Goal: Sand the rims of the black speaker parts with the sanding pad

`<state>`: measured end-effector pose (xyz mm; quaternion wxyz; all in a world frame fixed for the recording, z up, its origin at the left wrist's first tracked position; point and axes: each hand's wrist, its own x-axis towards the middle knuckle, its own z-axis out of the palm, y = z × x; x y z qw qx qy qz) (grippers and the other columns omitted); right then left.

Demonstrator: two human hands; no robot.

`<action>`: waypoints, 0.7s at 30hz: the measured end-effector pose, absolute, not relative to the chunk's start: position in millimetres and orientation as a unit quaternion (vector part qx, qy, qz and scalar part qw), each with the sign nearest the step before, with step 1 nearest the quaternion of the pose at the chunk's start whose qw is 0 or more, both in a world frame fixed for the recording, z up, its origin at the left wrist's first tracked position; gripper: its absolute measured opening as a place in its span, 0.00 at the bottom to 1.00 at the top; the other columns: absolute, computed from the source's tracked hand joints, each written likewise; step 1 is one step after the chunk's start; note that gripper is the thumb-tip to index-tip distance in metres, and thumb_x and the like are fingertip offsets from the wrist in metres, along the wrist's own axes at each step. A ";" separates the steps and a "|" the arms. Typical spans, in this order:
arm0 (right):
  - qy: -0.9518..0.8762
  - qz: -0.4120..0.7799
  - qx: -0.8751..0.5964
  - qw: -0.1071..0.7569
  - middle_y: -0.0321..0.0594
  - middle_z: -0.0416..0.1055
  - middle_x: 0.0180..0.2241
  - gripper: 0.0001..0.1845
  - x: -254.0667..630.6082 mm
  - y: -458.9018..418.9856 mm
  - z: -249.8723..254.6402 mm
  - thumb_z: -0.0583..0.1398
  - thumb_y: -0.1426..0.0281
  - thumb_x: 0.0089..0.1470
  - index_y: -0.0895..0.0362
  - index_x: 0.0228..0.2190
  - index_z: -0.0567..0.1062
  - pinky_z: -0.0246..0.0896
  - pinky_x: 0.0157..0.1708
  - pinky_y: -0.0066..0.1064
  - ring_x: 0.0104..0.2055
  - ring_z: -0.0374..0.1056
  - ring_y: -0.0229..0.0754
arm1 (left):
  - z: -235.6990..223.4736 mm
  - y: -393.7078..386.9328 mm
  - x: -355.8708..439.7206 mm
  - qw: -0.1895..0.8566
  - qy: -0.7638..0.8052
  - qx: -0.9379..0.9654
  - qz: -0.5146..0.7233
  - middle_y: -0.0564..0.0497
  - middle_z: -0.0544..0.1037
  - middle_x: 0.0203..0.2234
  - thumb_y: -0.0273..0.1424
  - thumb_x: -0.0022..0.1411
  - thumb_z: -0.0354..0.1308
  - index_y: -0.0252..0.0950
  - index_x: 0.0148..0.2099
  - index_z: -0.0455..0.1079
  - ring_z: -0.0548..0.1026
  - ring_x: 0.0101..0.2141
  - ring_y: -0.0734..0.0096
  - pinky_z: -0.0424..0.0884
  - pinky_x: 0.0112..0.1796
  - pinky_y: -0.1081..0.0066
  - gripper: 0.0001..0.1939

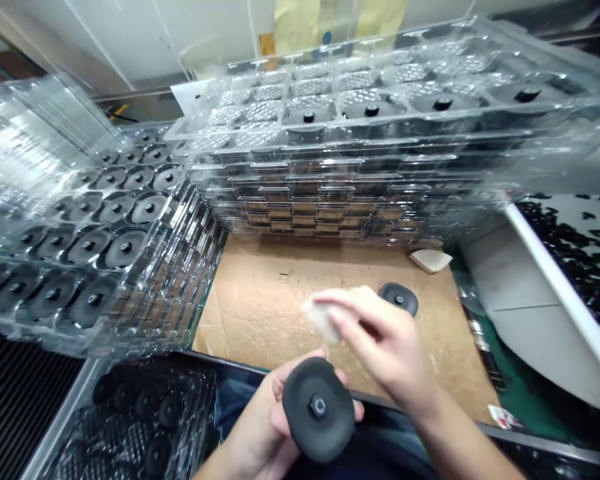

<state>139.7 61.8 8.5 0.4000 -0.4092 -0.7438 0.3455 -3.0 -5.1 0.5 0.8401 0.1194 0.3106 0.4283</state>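
My left hand (265, 417) grips a black rounded-square rubber-like part (307, 433) from beneath and around its edge. A short stem stands up from the middle of its dished face. Above it and to the right, my right hand (387, 340) pinches a small white wiping cloth or pad (324, 321), blurred by motion and apart from the part. Another black part (399, 297) of the same kind lies on the cardboard sheet (260, 287), just beyond my right hand.
Stacked clear plastic trays (330, 167) rise behind the cardboard. More stacked trays (165, 267) on the left hold rows of black parts. A lower tray (195, 400) sits at bottom left. A white bin (520, 300) with small black pieces and a folded white pad (431, 260) are at right.
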 end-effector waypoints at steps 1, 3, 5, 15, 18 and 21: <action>-0.717 0.369 -0.452 0.382 0.38 0.74 0.37 0.12 143.2 70.1 -3.7 0.51 0.70 0.58 0.55 0.39 0.73 0.62 0.34 0.29 0.36 0.68 0.38 | 0.7 -6.6 -3.7 0.847 0.284 0.089 0.441 0.51 0.79 0.37 0.40 0.40 0.68 0.41 0.44 0.73 0.78 0.36 0.64 0.72 0.36 0.72 0.26; -0.705 0.390 -0.476 0.352 0.38 0.74 0.34 0.12 144.6 80.8 -32.5 0.53 0.68 0.57 0.54 0.37 0.75 0.64 0.33 0.30 0.35 0.70 0.40 | 0.4 -9.2 -6.0 0.857 0.236 0.040 0.456 0.50 0.79 0.39 0.37 0.42 0.68 0.41 0.46 0.72 0.77 0.38 0.61 0.72 0.37 0.69 0.25; -0.713 0.387 -0.484 0.329 0.40 0.72 0.33 0.11 139.6 80.8 -60.3 0.56 0.67 0.53 0.53 0.35 0.77 0.65 0.34 0.34 0.35 0.70 0.43 | -1.7 -11.0 -8.5 0.861 0.205 0.024 0.464 0.49 0.79 0.39 0.40 0.41 0.67 0.40 0.46 0.72 0.77 0.39 0.59 0.72 0.38 0.68 0.27; -0.664 0.371 -0.545 0.353 0.40 0.71 0.33 0.13 142.0 40.9 -47.4 0.52 0.66 0.57 0.54 0.37 0.74 0.65 0.24 0.28 0.29 0.68 0.39 | -10.9 -10.5 -17.8 0.884 0.126 0.030 0.449 0.50 0.77 0.43 0.51 0.55 0.49 0.42 0.51 0.68 0.77 0.38 0.64 0.73 0.35 0.74 0.27; -0.656 0.362 -0.554 0.363 0.39 0.72 0.32 0.10 158.2 22.3 -25.1 0.54 0.66 0.57 0.52 0.38 0.73 0.67 0.29 0.28 0.32 0.70 0.40 | -12.5 -8.9 -21.6 0.843 0.178 0.141 0.487 0.50 0.74 0.45 0.49 0.55 0.50 0.50 0.56 0.59 0.78 0.36 0.64 0.72 0.34 0.70 0.27; -0.658 0.328 -0.582 0.347 0.40 0.70 0.40 0.09 179.1 -5.5 -3.5 0.55 0.65 0.58 0.51 0.41 0.71 0.67 0.34 0.31 0.38 0.68 0.40 | -16.7 -7.3 -26.8 0.673 0.334 0.400 0.524 0.50 0.70 0.47 0.41 0.48 0.62 0.55 0.62 0.43 0.74 0.41 0.61 0.68 0.44 0.60 0.43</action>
